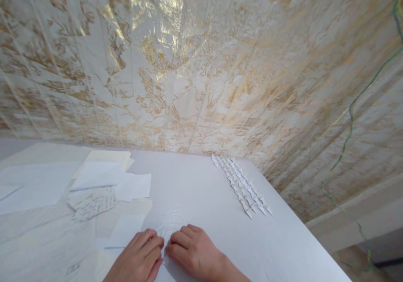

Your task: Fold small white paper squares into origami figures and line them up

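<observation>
My left hand [141, 254] and my right hand [195, 250] are close together at the bottom middle of the view, low over the white table [189, 177]. Both have their fingers curled in and closed, fingertips facing each other. A small piece of white paper [163, 257] shows in the narrow gap between them, pinched by the fingers; most of it is hidden, so its shape cannot be told. Just left of my left hand lies a white paper sheet [126, 229]. Rows of small pointed folded paper pieces [241, 185] lie farther off, to the right.
Loose paper sheets [34, 181], some overlapping, cover the table's left side, with a handwritten sheet [96, 204] among them. A wall with gold-patterned covering [176, 76] stands behind the table. A green cord [351, 122] hangs at right, beyond the table's right edge.
</observation>
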A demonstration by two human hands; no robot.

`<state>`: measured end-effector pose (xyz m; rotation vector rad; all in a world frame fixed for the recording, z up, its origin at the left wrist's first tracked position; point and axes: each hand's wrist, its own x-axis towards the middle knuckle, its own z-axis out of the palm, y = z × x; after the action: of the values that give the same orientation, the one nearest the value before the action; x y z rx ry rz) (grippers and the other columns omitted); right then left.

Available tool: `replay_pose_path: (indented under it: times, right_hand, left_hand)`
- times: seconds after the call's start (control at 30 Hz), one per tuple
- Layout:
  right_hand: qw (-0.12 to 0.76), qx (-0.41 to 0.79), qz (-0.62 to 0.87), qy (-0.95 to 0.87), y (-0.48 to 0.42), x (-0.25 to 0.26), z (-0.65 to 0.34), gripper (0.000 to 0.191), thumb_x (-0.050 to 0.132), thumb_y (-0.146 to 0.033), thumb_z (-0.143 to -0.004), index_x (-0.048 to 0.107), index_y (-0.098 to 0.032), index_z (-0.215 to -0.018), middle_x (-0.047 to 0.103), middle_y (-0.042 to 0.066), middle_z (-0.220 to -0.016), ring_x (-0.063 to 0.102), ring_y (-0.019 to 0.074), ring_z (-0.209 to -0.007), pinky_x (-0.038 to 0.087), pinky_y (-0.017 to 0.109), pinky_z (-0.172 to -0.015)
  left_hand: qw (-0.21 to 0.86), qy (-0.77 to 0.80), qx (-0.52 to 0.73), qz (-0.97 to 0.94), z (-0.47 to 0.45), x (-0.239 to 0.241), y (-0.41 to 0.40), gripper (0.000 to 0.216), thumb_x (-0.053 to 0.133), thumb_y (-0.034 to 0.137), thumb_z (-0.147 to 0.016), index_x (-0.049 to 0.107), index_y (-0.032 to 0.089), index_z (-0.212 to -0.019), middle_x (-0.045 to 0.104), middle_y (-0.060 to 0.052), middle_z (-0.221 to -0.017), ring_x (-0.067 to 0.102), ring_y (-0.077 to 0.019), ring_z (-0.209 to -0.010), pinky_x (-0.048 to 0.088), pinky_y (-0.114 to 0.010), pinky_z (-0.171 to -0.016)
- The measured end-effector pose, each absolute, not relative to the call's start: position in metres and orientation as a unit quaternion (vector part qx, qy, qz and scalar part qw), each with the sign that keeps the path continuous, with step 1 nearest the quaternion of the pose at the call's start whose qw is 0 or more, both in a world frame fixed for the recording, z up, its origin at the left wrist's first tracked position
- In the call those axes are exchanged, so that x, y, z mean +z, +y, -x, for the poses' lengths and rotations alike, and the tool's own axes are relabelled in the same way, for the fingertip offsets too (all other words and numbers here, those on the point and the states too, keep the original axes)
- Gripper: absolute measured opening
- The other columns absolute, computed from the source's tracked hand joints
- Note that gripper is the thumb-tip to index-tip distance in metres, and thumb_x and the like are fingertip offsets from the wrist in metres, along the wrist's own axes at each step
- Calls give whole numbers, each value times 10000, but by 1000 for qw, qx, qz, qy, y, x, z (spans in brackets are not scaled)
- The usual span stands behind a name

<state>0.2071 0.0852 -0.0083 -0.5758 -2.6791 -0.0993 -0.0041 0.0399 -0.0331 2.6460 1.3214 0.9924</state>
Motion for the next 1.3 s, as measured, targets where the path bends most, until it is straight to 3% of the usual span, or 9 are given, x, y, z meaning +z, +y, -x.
replay_pose_path:
  times: [0.17,0.37,0.53,0.7,1.07,1.3]
  right_hand:
    - [193,-8,241,-951,85,-15,-197,205,520,-261,-1016,569,-207,-825,659,19,-768,585,165,-678,403,292,-610]
    - [242,142,325,-903,82,-12,-196,62,616,-175,-921,637,-198,-868,697,25,-814,618,175,-763,459,280,-705]
    - [261,253,417,-833,82,-4,-205,181,690,-40,-847,725,-217,-872,693,14,-889,601,182,-916,442,305,-857]
    - [268,293,435,-808,82,-14,-199,157,816,-87,-770,759,-227,-812,682,11,-882,579,191,-938,418,327,-881]
    - [268,336,411,-804,88,-14,-196,149,826,-115,-792,799,-261,-787,739,-3,-864,602,181,-928,396,330,-881]
    - [260,342,432,-793,84,-10,-195,237,828,-41,-745,813,-271,-800,728,5,-871,587,197,-959,410,331,-889]
  left_hand:
    - [91,444,282,-846,4,-20,43,100,641,142,-841,626,240,-830,696,11,-886,643,-198,-834,520,-307,-756]
    - [73,501,290,-812,-9,-24,45,115,616,151,-876,622,232,-794,679,-7,-811,652,-237,-772,530,-368,-714]
    - [61,496,298,-813,-10,-32,45,153,569,137,-900,592,243,-792,659,10,-809,635,-225,-761,511,-355,-707]
    - [56,489,308,-814,-7,-37,46,155,562,166,-920,585,251,-793,652,19,-792,643,-218,-748,519,-342,-701]
    - [117,506,312,-795,-8,-35,46,139,553,208,-963,611,272,-854,694,28,-837,702,-185,-773,552,-284,-724]
    - [155,526,292,-784,-9,-36,46,147,514,197,-958,613,256,-867,689,1,-863,698,-213,-808,545,-331,-746]
